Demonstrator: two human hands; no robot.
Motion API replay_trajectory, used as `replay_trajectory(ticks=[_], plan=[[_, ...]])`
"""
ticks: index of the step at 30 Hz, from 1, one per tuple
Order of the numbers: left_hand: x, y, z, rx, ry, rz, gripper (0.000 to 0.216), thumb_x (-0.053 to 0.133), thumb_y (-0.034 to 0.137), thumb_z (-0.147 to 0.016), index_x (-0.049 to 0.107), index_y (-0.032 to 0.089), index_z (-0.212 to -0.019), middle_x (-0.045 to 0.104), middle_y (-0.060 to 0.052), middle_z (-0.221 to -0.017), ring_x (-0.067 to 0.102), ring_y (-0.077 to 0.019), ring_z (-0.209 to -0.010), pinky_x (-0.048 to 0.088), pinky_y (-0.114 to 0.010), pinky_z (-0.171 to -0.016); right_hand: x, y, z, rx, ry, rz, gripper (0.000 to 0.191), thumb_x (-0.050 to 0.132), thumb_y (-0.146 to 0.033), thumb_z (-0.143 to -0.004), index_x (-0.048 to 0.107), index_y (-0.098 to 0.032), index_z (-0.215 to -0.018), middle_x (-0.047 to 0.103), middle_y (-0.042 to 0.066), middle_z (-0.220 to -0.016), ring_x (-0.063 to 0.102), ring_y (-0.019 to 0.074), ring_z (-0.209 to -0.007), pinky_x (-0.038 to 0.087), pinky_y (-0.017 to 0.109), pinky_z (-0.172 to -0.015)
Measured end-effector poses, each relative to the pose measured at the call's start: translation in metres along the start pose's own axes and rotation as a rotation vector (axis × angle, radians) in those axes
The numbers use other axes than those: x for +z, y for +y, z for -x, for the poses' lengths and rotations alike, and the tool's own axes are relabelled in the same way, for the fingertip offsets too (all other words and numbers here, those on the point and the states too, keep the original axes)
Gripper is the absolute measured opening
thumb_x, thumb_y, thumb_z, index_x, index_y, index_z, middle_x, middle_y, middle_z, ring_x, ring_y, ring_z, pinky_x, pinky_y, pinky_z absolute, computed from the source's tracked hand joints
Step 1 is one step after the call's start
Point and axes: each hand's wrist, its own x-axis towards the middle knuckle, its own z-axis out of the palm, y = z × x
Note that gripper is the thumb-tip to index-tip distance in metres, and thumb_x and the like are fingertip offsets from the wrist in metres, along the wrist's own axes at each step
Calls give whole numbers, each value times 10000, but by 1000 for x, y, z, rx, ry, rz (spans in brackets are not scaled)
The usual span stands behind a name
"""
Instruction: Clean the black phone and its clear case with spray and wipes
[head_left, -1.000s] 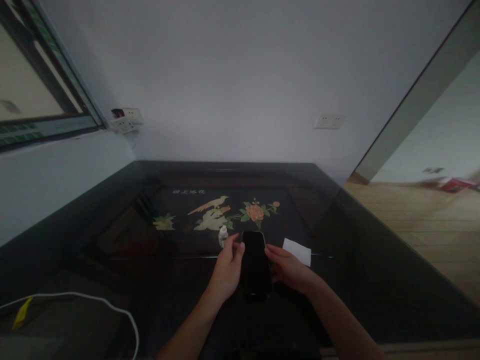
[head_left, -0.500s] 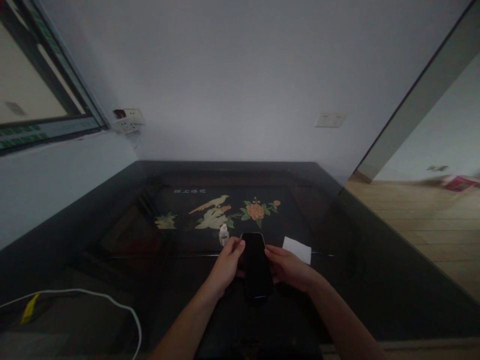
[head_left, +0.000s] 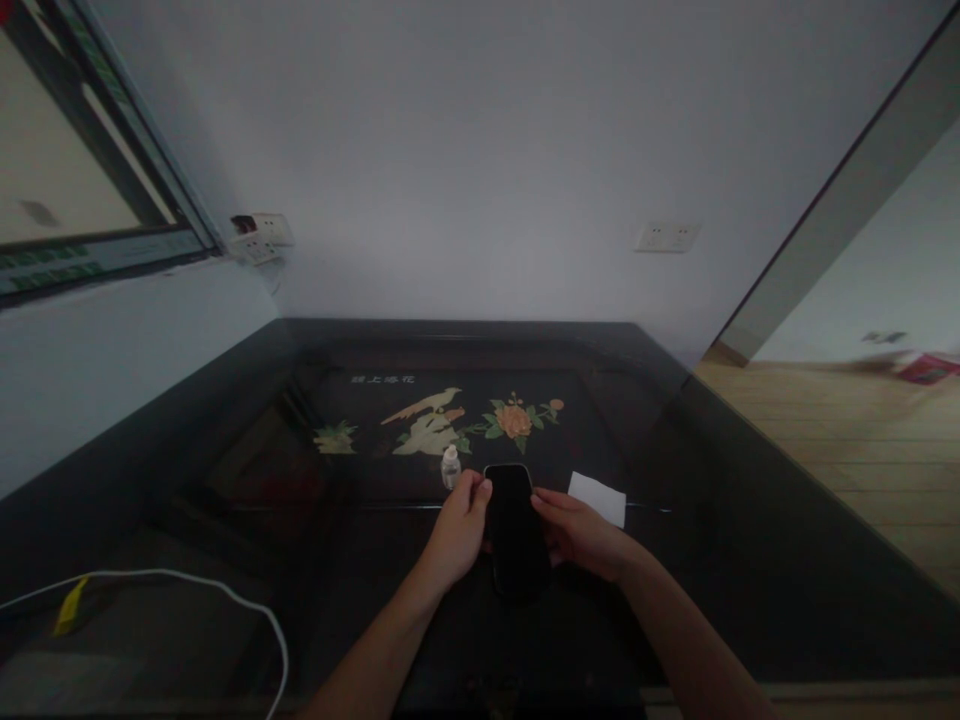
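Now, step: you hold the phone (head_left: 514,528) above the table (head_left: 750,560).
Left hand (head_left: 457,530): curled on its left edge.
Right hand (head_left: 577,532): curled on its right edge.
Beside phone: small bottle (head_left: 450,467) just left, white cloth (head_left: 597,498) right.
Next move: likely needs one hand freed, the other gripping firmly.

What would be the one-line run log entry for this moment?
left hand: holds phone | right hand: holds phone | small bottle: behind left hand | white paper: on table

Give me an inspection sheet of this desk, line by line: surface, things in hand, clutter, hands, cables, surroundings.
Surface: dark glossy table with bird and flower inlay.
Things in hand: black phone, screen dark.
Clutter: small white bottle beyond the left hand; white paper right of the phone.
Hands: left hand and right hand grip the phone's sides.
Cables: white cable with yellow tag, near left.
Surroundings: wall sockets, window, wooden floor.
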Motion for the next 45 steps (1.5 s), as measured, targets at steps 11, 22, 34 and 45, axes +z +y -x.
replay_trajectory(ticks=[11, 22, 34, 45], plan=[[-3, 7, 1, -148, -103, 82, 583, 528, 767, -837, 534, 195, -951, 613, -19, -750, 672, -219, -679, 591, -341, -519, 1, -3, -4, -37, 113, 15, 454, 731, -556, -841, 642, -208, -1118, 709, 38, -869, 658, 167, -689, 512, 259, -553], [-37, 14, 17, -285, -711, 112, 507, 757, 517, -829, 488, 173, -1085, 740, -209, -1122, 751, -316, -1000, 606, -378, -742, -4, 1, -8, -94, 124, -37, 475, 724, -598, -831, 641, -195, -1069, 694, 21, -812, 643, 162, -661, 482, 265, -555], [-37, 12, 16, -326, -657, 62, 496, 825, 457, -774, 496, 173, -1013, 763, -201, -1100, 767, -274, -963, 575, -357, -813, -3, 4, -10, -105, 119, -16, 489, 711, -630, -831, 623, -202, -1051, 677, 11, -803, 622, 149, -640, 462, 251, -539], [-31, 12, 18, -304, -591, 32, 453, 783, 464, -812, 481, 177, -992, 780, -179, -1009, 777, -246, -881, 569, -308, -733, 0, 2, -9, -110, 165, 2, 463, 700, -623, -846, 623, -214, -1049, 660, -7, -785, 640, 155, -646, 497, 268, -559]])
